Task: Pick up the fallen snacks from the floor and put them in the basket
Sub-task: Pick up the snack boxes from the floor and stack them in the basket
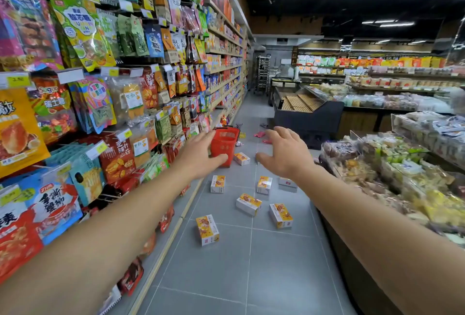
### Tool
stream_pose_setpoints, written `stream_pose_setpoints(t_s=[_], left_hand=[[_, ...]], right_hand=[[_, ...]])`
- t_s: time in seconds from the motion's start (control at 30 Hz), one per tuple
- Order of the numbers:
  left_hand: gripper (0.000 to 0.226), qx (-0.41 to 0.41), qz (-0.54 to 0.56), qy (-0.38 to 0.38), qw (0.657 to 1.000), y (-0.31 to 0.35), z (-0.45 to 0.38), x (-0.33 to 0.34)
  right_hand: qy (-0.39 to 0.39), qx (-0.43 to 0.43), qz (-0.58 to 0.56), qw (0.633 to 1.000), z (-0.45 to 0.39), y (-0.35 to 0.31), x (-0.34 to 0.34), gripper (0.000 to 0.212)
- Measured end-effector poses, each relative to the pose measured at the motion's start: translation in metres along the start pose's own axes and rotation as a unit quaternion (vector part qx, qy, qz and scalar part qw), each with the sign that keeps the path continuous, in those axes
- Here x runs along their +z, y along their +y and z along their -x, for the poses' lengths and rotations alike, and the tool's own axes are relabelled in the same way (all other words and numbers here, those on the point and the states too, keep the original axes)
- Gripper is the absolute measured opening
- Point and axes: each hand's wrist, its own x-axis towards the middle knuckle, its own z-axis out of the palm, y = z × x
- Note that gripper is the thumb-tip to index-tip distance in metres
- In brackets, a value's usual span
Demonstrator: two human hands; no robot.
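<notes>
Reaching out, the left hand [201,153] and right hand [284,153] are spreading wide, holding nothing. The red basket [224,144] is standing upright at 12 o'clock. Snack boxes [207,230] are lying flat at 6 o'clock, pointing different ways.

hands [242,153] empty, outstretched | snack boxes [248,204] on floor | red basket [224,143] beyond

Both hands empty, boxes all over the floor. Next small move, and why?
Probably reach down for the nearest snack box: both the left hand and right hand are open, holding nothing, and the red basket stands farther up the aisle.
</notes>
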Motion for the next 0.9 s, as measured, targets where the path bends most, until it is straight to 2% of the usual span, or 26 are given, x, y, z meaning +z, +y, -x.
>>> stream_pose_setpoints(t_s=[0.3,0.5,0.9], left_hand=[[0.087,-0.016,0.011,-0.049,0.999,-0.084,-0.004,0.027],[0.086,-0.055,0.028,-0.079,0.995,-0.126,-0.023,0.066],[0.082,-0.166,0.057,-0.133,0.976,-0.197,-0.156,0.198]], right_hand=[[-0.076,0.028,0.001,0.997,-0.026,-0.030,0.083,0.077],[-0.124,0.029,-0.014,0.992,-0.063,-0.036,0.143,0.077],[-0.218,0.023,-0.068,0.973,-0.216,0.021,0.301,0.075]])
